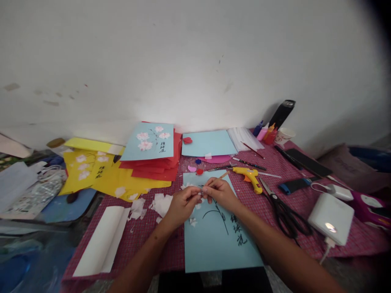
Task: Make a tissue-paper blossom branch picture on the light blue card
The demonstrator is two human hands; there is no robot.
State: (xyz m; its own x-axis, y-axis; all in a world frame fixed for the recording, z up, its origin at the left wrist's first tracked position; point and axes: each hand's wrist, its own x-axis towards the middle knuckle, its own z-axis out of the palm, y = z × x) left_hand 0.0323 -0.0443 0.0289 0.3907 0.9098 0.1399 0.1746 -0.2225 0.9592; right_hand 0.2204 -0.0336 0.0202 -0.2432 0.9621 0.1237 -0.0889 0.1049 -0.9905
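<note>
My left hand (185,202) and my right hand (222,194) meet fingertip to fingertip above a light blue sheet (210,254). A thin wooden stick (225,175) sticks out from the closed fingers of my right hand. My left hand pinches a small bit of white paper (200,195), partly hidden by the fingers. Below them, the sheet bears black painted stems (218,211) and black brush characters (238,230). Small crumpled white paper pieces (193,221) lie along its left side.
Torn white paper (161,204) and a folded white sheet (104,240) lie left. A finished blue flower picture (148,140) tops red sheets. Paint dishes (199,171) sit beyond the hands. To the right are a yellow glue gun (249,177), black scissors (282,211) and a white power block (331,217).
</note>
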